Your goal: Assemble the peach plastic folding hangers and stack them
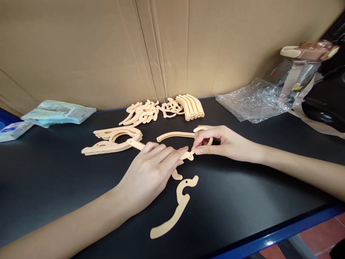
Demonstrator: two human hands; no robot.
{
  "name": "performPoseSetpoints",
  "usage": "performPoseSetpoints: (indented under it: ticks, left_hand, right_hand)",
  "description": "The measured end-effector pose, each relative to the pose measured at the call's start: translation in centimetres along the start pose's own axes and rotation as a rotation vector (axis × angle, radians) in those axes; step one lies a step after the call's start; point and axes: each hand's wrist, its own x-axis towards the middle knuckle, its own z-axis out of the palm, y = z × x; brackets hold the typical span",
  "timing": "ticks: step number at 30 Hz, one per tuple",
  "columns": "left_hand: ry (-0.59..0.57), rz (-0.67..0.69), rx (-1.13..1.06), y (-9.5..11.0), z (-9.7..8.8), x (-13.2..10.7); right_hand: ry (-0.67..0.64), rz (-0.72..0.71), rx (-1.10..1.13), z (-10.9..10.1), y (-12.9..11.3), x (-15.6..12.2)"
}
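Here at the middle of the dark table (113, 201), a slim tan strip (138, 144) lies under the left hand (155, 165), palm down, fingers closed over it, its holed end poking out to the left. And there's the right hand (218, 142), thumb and fingertips pinched narrow on a curved hook (210, 141), its bend showing around the fingers; the two hands almost meet, right where a rounded tan tip (187, 155) peeks out between them. Another short rounded end (176, 175) shows below the left fingers; what it belongs to, I can't tell. On the near side lies a loose hooked arm (169, 216), flat, with one small hole. Just beyond the hands, a curved bar (175, 135) lies crosswise. Over to the left, a stack of joined pieces (113, 146); on the far side, a jumbled pile (144, 113), a heap of small hooks (171, 108) and a neat row of curved arms (190, 108). Far left, pale blue packets (58, 112); far right, a clear plastic bag (250, 102) beside a strapped bottle (304, 68), with cardboard (107, 50) standing behind.
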Motion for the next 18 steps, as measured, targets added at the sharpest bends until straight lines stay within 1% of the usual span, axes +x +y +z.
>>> performPoseSetpoints:
  ticks: [2,3,5,6,7,8,10,12,15,18]
  left_hand:
    - [0.005,-0.173,-0.117,0.3,-0.5,0.0]
    - [0.006,-0.292,-0.213,0.4,-0.8,0.1]
    - [-0.023,-0.594,-0.465,0.7,-1.5,0.5]
    - [-0.017,-0.716,-0.604,0.8,-1.8,0.7]
    - [-0.021,-0.81,-0.748,0.9,-2.2,1.0]
    - [-0.057,-0.881,-0.888,1.0,-2.4,1.2]
    - [-0.111,-0.961,-1.133,1.1,-2.5,1.6]
    - [-0.14,-1.004,-1.288,1.1,-2.3,1.6]
    - [-0.138,-1.032,-1.376,0.8,-1.8,1.4]
    - [-0.125,-1.04,-1.415,0.3,-1.5,1.2]
  right_hand:
    - [0.136,-0.053,0.012,-0.2,0.2,-0.1]
    - [0.221,-0.07,0.016,-0.3,0.3,-0.1]
    - [0.349,-0.082,-0.032,-0.6,0.7,-0.1]
    - [0.367,-0.089,-0.094,-0.7,1.0,0.0]
    - [0.353,-0.099,-0.181,-0.7,1.3,0.1]
    - [0.325,-0.116,-0.28,-0.7,1.5,0.2]
    - [0.26,-0.159,-0.485,-0.4,1.8,0.3]
    - [0.213,-0.194,-0.661,-0.1,2.0,0.4]
    - [0.181,-0.194,-0.791,0.2,2.1,0.4]
    - [0.198,-0.169,-0.81,0.0,2.2,0.3]
